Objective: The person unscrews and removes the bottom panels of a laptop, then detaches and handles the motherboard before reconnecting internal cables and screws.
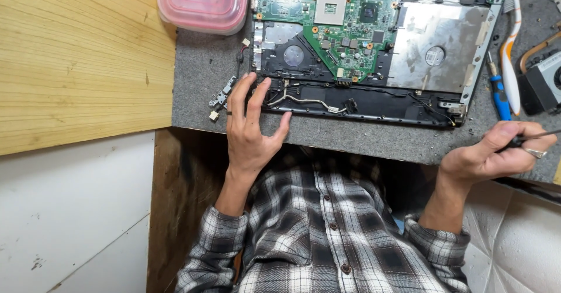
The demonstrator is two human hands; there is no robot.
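Laptop chassis [374,103] open on counter [198,88]. Left hand [251,129] spread, fingertips pinning its corner; right hand [497,155] clenched round a thin tool [540,135]. Brace firmly, lift cable [304,101] gently.

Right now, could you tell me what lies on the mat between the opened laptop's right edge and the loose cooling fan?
In the head view, between the opened laptop and the cooling fan lie a blue-handled screwdriver and a white-and-orange tool, side by side on the grey mat.

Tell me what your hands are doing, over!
Left hand flat on opened laptop corner. Right hand grips thin black tool, off the laptop. Blue screwdriver beside.
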